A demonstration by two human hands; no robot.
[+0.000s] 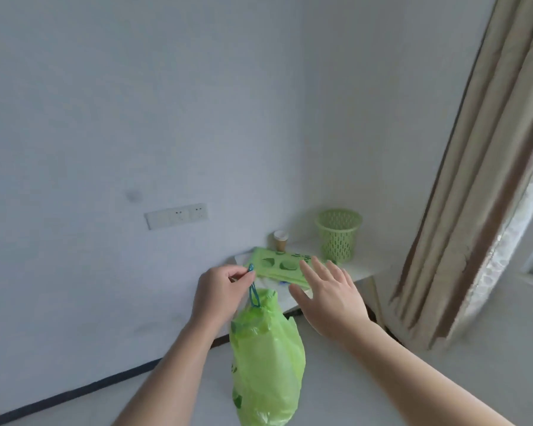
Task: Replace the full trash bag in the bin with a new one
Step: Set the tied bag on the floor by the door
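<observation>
Full bag (266,358) hanging from pinched left hand (220,292), right hand (326,298) spread flat

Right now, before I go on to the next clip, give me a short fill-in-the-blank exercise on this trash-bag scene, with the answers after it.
1. The left hand pinches the blue drawstring of the full ____ trash bag.
2. The right hand is ____, fingers spread above the folded new bag.
3. The lattice bin on the white table has ____ bag in it.
4. A paper ____ stands beside the folded new bag.

Answers: green; open; no; cup
</observation>
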